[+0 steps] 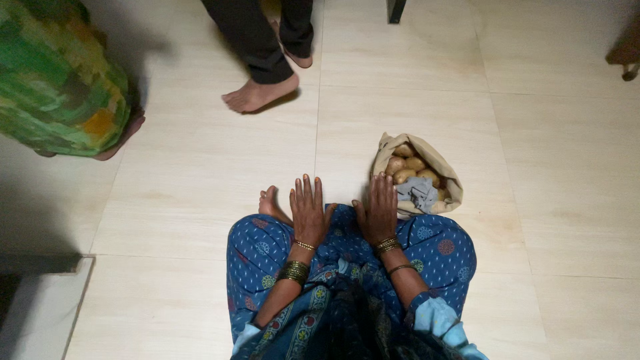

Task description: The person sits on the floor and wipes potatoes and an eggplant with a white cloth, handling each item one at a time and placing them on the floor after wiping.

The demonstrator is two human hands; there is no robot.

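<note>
Tan cloth bag open, brown potatoes inside, right hand beside it, left hand alike flat, empty

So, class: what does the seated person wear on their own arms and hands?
The left hand has a thin gold bangle at the wrist and a wide dark-gold stack higher up. The right hand has stacked gold bangles plus one thin one. Light blue sleeves show; no rings are discernible.

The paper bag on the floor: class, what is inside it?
The paper bag holds several potatoes and a crumpled grey cloth. Whatever lies beneath them is hidden.
</note>
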